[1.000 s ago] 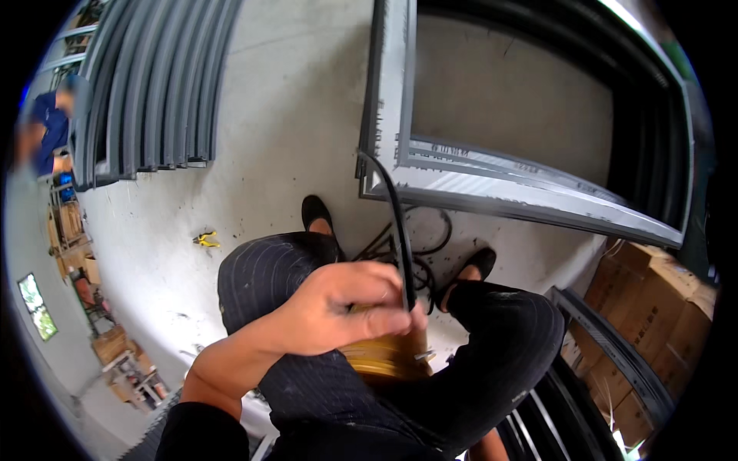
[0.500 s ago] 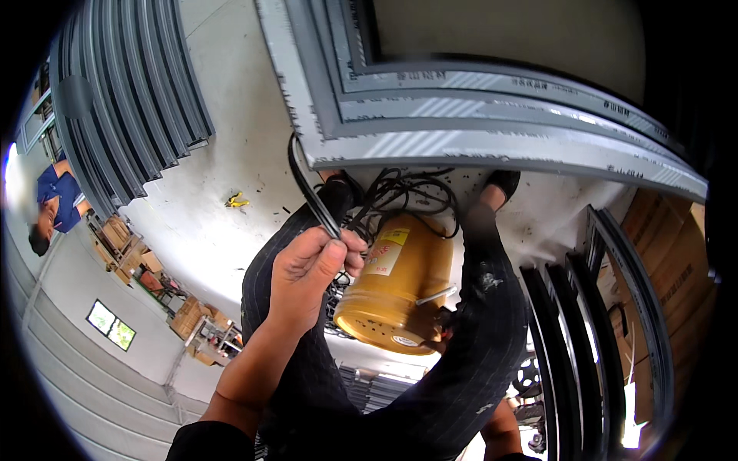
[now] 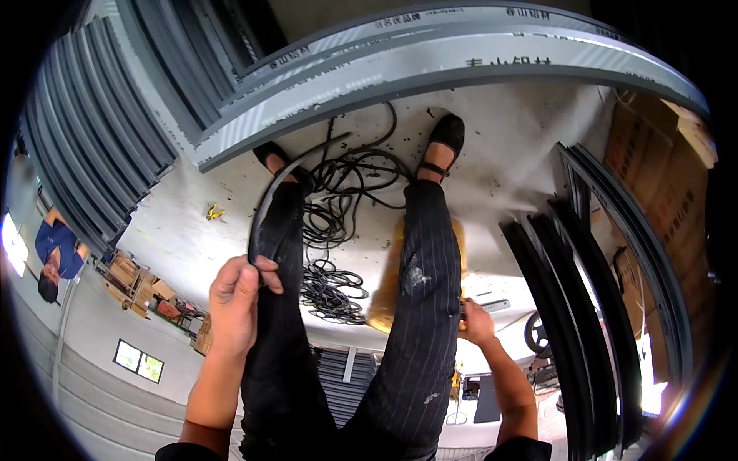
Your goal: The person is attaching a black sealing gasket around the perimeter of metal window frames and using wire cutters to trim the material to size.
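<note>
My left hand (image 3: 237, 296) is closed, thumb against fingers, on a black rubber strip (image 3: 265, 203). From the pinch the strip curves up past my left knee, and its free end points right above the floor. Beyond my right leg, my right hand (image 3: 478, 323) is curled beside a yellow bucket (image 3: 388, 288); a small dark thing shows at its fingertips, too small to name. My leg hides much of the bucket. Between my feet lies a tangled heap of black strip (image 3: 334, 223).
A large grey window frame (image 3: 307, 107) spans the space ahead. Long grey profiles (image 3: 84, 131) are stacked at left, dark profiles (image 3: 538, 307) lean at right by cardboard boxes (image 3: 657, 184). Yellow pliers (image 3: 215, 211) lie on the floor. Another person (image 3: 58, 250) is far left.
My left hand has moved left and down with the strip, whose far end now shows. My right hand has come out from behind my leg. The bucket is now largely hidden, and the view has shifted.
</note>
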